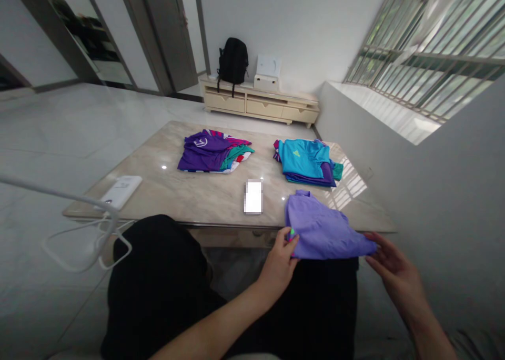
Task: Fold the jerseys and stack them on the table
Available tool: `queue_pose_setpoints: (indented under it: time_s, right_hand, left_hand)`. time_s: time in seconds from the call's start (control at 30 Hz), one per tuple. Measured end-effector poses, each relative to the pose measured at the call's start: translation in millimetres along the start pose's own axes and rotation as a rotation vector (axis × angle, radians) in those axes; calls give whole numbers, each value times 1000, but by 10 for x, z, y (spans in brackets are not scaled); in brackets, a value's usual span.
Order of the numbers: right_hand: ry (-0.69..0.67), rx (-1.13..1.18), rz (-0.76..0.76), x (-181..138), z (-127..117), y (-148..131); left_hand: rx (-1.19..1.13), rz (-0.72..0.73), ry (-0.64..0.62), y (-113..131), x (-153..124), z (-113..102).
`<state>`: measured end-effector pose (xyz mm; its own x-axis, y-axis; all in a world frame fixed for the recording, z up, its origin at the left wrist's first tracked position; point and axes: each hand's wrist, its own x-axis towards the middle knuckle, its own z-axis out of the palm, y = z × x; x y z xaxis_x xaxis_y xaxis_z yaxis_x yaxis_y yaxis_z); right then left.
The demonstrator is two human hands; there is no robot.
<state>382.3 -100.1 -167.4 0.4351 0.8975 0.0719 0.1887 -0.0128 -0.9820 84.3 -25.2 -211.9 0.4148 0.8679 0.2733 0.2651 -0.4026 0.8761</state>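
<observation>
Left hand grip pinches the shirt at the surface edge. Right hand touches its right corner; grip state cannot be told. 2 piles lie beyond.

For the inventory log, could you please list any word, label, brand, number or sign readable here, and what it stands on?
No text can be read.
Purple shirt: white mark, no letters legible.
Teal shirt: yellow-green mark, too small.
White rectangle on the table: blurred out.
</observation>
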Motion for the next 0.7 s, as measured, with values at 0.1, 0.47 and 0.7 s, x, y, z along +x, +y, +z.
queue_pose_setpoints:
  time_s: [0.1,0.47,0.7]
  right_hand:
    - [-30,-105,18,8,-18,-1]
    - [9,-651,-86,-16,-229,-236]
    - [-154,-546,-110,-6,-206,-76]
  left_hand:
    - [61,24,-7,-22,-8,-36]
    - [308,388,27,39,-12,-245]
    - [485,465,38,119,51,-323]
